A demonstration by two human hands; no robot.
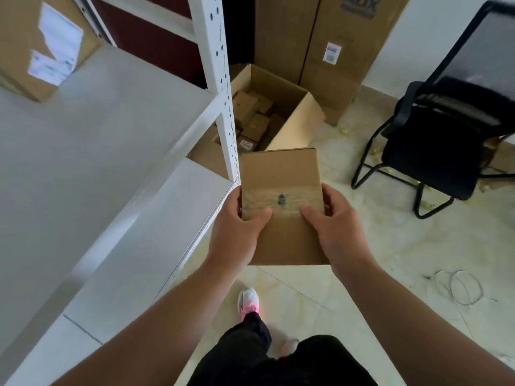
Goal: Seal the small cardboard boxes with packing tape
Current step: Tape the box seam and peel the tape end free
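A small brown cardboard box (281,174) is held in the air in front of me, above the floor. A strip of clear packing tape crosses its top, with a dark mark in the middle. My left hand (238,232) grips the box's left side, thumb on top at the tape. My right hand (334,227) grips the right side, thumb also lying on the tape. No tape roll is in view.
A white metal shelf (111,140) stands at my left with a labelled carton (41,45) on it. Beyond the held box, an open carton (267,112) on the floor holds several small boxes. Tall cartons (328,51) lean at the wall. A black chair (440,140) is at right; wire loops (459,285) lie on the tiles.
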